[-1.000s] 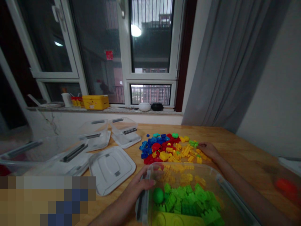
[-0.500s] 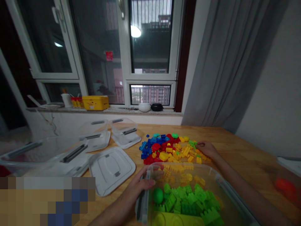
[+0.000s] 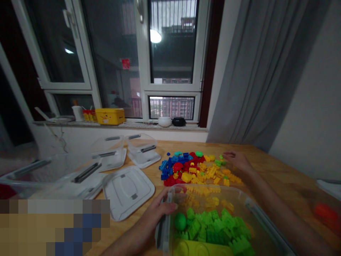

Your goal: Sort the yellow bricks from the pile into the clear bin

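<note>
My left hand (image 3: 161, 206) grips the left rim of a clear plastic box (image 3: 241, 192), its thumb over the edge. Inside the box lie green toy bricks (image 3: 213, 224), a green ball (image 3: 180, 222) and a long yellow-green piece (image 3: 202, 248) at the near end. Beyond the box, my right hand (image 3: 237, 159) hovers at the right side of a brick pile, fingers curled in a pinch. A small yellow-green brick (image 3: 221, 156) shows at its fingertips. More green bricks (image 3: 218, 163) lie just below, beside yellow bricks (image 3: 211, 172).
Blue bricks (image 3: 167, 169) and red pieces (image 3: 178, 167) make up the pile's left part. A white lid (image 3: 130, 192) lies left of the box. More clear containers (image 3: 141, 142) stand behind it. An orange-red object (image 3: 326, 214) is at the far right.
My right hand has risen slightly away from the pile, and a small yellow-green brick now shows at its fingertips. My left hand keeps its hold on the box.
</note>
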`<state>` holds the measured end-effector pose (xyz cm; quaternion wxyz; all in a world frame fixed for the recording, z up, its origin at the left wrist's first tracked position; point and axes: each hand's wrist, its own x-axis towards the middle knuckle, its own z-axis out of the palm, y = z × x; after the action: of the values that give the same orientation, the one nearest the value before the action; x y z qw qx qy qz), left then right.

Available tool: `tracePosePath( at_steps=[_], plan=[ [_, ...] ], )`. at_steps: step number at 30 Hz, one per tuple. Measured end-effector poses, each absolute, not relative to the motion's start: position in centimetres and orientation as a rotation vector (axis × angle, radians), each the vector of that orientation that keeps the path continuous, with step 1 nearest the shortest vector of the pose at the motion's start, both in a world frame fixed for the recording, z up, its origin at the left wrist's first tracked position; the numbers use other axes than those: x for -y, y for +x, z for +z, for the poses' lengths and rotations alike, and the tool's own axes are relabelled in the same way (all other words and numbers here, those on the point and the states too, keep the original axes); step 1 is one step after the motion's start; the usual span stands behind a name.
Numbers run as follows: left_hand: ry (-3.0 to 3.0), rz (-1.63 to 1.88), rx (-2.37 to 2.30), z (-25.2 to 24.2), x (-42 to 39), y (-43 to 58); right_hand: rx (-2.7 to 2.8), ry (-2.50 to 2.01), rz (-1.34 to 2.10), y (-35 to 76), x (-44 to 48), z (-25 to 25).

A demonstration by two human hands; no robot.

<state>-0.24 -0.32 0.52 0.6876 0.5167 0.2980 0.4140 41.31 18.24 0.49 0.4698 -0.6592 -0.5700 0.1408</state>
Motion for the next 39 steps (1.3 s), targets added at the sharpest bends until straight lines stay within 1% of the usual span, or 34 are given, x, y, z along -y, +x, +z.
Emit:
tracePosePath(
  at_steps=[7,10,14,19,23,28,36,39],
  plan=[
    [1.144,0.946,-0.643,0.9,0.6,-0.1,1.597,-1.366,0.354,38.0,-14.0,8.8],
    [1.155,0.948,-0.652,0.7,0.5,-0.2,1.743,-1.267,0.357,35.7,-11.2,11.2],
    [1.139,0.949,-0.637,0.0,0.3,-0.3,1.977,-1.198,0.454,32.5,-7.5,13.3],
    [1.116,0.944,-0.591,-0.5,0.1,-0.2,2.399,-1.173,0.519,29.5,-3.2,14.7],
    [1.147,0.944,-0.601,0.0,0.2,-0.1,2.548,-1.118,0.663,28.1,-1.0,15.2],
    [1.171,0.945,-0.62,-0.2,0.0,-0.2,2.587,-1.095,0.716,27.7,-0.1,15.6],
    [1.123,0.933,-0.625,0.0,0.2,0.0,2.513,-1.068,0.75,28.4,-0.9,15.5],
    [1.13,0.944,-0.592,-0.5,-0.2,-0.1,2.441,-1.085,0.69,28.7,-1.9,15.2]
  ],
)
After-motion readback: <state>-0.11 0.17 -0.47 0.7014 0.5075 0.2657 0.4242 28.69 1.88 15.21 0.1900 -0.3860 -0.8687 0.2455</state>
